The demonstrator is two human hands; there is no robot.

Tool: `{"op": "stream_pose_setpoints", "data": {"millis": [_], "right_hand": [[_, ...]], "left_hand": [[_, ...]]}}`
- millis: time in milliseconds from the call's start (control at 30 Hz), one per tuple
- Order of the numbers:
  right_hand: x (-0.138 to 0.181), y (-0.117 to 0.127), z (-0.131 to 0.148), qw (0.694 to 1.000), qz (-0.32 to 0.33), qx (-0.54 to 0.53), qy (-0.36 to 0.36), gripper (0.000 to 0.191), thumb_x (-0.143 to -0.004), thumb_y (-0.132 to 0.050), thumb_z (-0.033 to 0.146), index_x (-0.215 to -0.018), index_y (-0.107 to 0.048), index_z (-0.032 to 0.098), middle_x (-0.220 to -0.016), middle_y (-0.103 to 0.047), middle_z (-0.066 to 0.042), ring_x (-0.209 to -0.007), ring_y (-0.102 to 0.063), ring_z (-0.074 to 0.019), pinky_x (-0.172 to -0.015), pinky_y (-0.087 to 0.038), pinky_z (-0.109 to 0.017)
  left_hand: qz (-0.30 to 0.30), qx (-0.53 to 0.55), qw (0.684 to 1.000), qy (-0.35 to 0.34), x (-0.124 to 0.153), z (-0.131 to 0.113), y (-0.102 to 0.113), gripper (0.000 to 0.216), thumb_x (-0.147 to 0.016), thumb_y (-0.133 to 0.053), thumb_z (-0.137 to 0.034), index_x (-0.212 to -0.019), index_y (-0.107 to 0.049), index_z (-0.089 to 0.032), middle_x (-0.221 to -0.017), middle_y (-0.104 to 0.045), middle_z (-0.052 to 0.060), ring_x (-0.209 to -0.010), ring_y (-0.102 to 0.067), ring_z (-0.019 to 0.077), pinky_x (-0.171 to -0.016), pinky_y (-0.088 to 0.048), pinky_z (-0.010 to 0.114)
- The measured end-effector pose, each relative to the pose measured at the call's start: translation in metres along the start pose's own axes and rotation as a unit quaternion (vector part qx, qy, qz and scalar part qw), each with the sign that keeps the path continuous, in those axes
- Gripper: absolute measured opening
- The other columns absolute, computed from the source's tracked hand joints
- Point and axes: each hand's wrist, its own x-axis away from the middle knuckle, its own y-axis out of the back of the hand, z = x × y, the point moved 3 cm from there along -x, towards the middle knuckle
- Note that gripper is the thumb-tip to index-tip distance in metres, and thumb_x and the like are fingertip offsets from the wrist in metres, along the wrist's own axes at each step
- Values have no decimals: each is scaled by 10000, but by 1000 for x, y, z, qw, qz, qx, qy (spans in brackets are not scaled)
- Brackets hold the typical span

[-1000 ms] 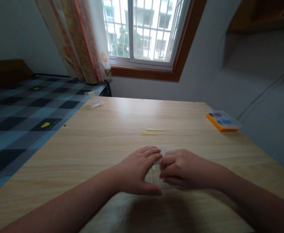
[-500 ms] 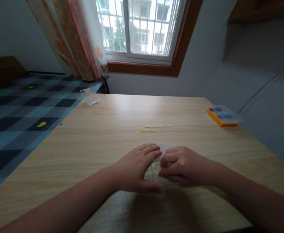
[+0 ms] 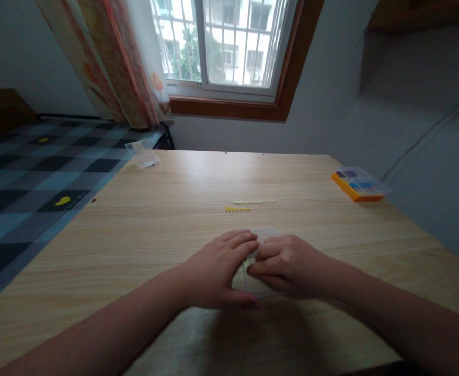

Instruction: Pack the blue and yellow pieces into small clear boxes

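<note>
A clear plastic box [image 3: 261, 289] with its lid [image 3: 266, 232] raised at the far side lies on the table before me. My left hand [image 3: 221, 274] grips it from the left, fingers on the far part and thumb along the near edge. Over the box's interior, my right hand [image 3: 286, 265] is closed in a pinch, fingertips near a small pale green-yellow piece [image 3: 247, 263]. Whatever those fingertips hold is hidden. Beyond the box lie a row of small yellow pieces [image 3: 237, 209] and a longer row of small cream pieces [image 3: 254, 201].
Another clear box [image 3: 147, 160], lid up, stands at the table's far left corner. An orange-based case [image 3: 358, 193] with a clear cover and blue and purple contents sits near the right edge. A bed with a checked cover [image 3: 29, 203] adjoins the table's left side.
My right hand has shifted left over the box, toward the pale green-yellow piece. A small whitish bit at its fingertips no longer shows. My left hand keeps its grip; the view has shifted slightly.
</note>
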Motion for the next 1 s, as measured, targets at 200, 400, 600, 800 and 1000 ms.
{"op": "stream_pose_setpoints", "data": {"millis": [200,400,600,800,1000], "right_hand": [[1,3,0,1000,6,3,6,285,-989,-485,228,-803,-700,204,-747,-612,-9,-688,-543,-146,-669,-382,-295],[0,-1,2,999,17,25,10,249,-980,-517,235,-801,-689,217,-756,-639,-2,-731,-558,-153,-678,-378,-305],[-3,-1,2,999,6,32,13,252,-987,-528,239,-794,-689,220,-748,-652,3,-750,-561,-159,-685,-387,-305],[-1,0,2,999,13,27,13,238,-987,-535,250,-820,-702,226,-750,-651,-4,-757,-566,-159,-691,-393,-293],[0,5,1,1000,-7,9,-11,270,-970,-491,190,-781,-684,197,-766,-643,-11,-677,-537,-137,-629,-370,-284]], "left_hand": [[-2,0,1000,4,0,-1,0,912,-754,-769,-675,-1449,-507,-146,-1537,-489,203,-1437,-435,381,-1207,-329,543],[3,-4,1000,0,-2,-3,1,922,-752,-770,-675,-1443,-509,-123,-1523,-502,210,-1428,-445,377,-1207,-334,538],[-5,2,1000,-1,0,-2,2,924,-743,-786,-667,-1459,-494,-161,-1532,-498,189,-1435,-437,377,-1211,-323,546],[-14,15,1000,-4,0,-1,1,907,-758,-763,-680,-1457,-498,-167,-1532,-499,190,-1430,-441,385,-1207,-322,556],[-1,4,1000,4,0,-1,1,927,-738,-796,-661,-1449,-508,-140,-1539,-484,206,-1443,-424,384,-1212,-319,545]]}}
